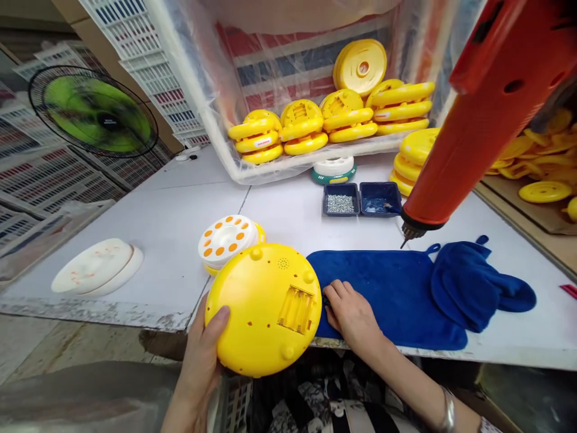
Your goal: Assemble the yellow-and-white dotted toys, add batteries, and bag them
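The hanging orange electric screwdriver [491,114] blocks the way up and right from the right hand [351,316], its bit just above the blue cloth [387,300]. The yellow disc [264,310] held in the left hand [198,367] sits just beside the right hand, closing the way left. The white-and-orange disc stack [228,240] stands directly behind it. A hand can pass over the bench [189,210] between that stack and the blue trays [360,199], which stand beside the screwdriver's bit.
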The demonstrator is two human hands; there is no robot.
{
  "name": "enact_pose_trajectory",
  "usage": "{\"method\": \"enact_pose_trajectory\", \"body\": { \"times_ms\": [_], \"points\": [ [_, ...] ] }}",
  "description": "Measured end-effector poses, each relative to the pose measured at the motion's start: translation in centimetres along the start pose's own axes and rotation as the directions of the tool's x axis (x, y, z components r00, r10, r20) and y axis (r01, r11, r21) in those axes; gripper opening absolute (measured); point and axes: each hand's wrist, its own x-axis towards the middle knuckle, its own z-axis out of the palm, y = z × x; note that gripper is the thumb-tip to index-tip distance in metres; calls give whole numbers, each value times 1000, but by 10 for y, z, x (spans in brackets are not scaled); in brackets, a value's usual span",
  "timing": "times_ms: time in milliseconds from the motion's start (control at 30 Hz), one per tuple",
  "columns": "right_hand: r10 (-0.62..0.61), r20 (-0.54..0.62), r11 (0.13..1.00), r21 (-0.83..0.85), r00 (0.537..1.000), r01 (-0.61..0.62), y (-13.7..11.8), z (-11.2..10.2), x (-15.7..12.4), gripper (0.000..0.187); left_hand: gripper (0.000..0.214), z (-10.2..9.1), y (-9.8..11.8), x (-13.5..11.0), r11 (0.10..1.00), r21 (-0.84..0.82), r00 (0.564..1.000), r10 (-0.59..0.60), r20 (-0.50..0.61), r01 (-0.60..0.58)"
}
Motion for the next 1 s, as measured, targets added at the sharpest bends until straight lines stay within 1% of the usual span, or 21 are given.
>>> {"method": "enact_pose_trajectory", "body": {
  "times_ms": [100, 133, 200, 300, 367, 400, 467, 533, 600, 667, 700, 733, 767, 800, 833, 867, 900, 967, 1000],
  "points": [
    [-1, 6, 1000, 11, 1000, 1, 7, -7, 4, 19, 81, 3, -4, 1, 987, -118, 994, -106, 4, 106],
    [5, -1, 1000, 17, 1000, -5, 15, -13, 5, 20, 81, 5, -6, 0, 980, -144, 990, -140, 8, 140],
    [45, -38, 999, 15, 998, -45, 37, -26, 7, 23, 77, 13, -9, 0, 965, -176, 981, -191, 34, 194],
    [128, -107, 990, -37, 986, -133, 81, -45, 8, 23, 76, 33, -17, 2, 955, -186, 969, -208, 136, 232],
    [147, -121, 984, -86, 982, -158, 105, -50, 6, 21, 80, 50, -23, 6, 954, -170, 951, -204, 232, 246],
    [147, -120, 981, -108, 982, -160, 113, -50, 5, 22, 81, 59, -26, 8, 954, -158, 941, -205, 270, 253],
    [144, -117, 977, -141, 983, -160, 120, -47, 4, 23, 82, 76, -32, 13, 954, -142, 927, -209, 311, 263],
    [139, -123, 975, -155, 983, -157, 120, -43, 4, 21, 80, 91, -39, 19, 954, -143, 926, -209, 315, 264],
    [120, -139, 979, -148, 983, -141, 117, -44, 3, 22, 77, 101, -46, 24, 954, -137, 923, -213, 319, 268],
    [109, -174, 983, -129, 979, -133, 119, -58, -5, 33, 74, 106, -53, 30, 955, -98, 915, -234, 329, 280],
    [122, -204, 981, -122, 971, -149, 123, -70, -13, 36, 74, 107, -56, 32, 955, -76, 911, -247, 331, 286],
    [154, -243, 975, -119, 958, -187, 130, -86, -25, 35, 73, 108, -58, 35, 954, -55, 907, -262, 330, 296],
    [207, -290, 961, -120, 934, -250, 141, -105, -41, 30, 72, 108, -60, 36, 952, -39, 905, -273, 327, 302],
    [278, -346, 933, -124, 896, -337, 156, -127, -59, 25, 70, 108, -62, 37, 953, -30, 906, -278, 321, 303],
    [362, -406, 886, -128, 839, -445, 174, -151, -80, 22, 66, 108, -62, 37, 954, -25, 908, -277, 313, 300],
    [447, -470, 817, -132, 761, -561, 194, -176, -103, 22, 62, 108, -63, 38, 956, -20, 911, -274, 307, 294],
    [520, -529, 728, -136, 671, -672, 215, -200, -126, 24, 59, 108, -63, 37, 958, -13, 914, -269, 303, 287],
    [635, -582, 525, -159, 509, -836, 257, -240, -169, 17, 55, 108, -64, 37, 964, -3, 921, -254, 296, 267],
    [679, -571, 441, -185, 461, -878, 276, -253, -187, 16, 54, 107, -65, 38, 964, 5, 922, -255, 291, 265]
  ]
}}
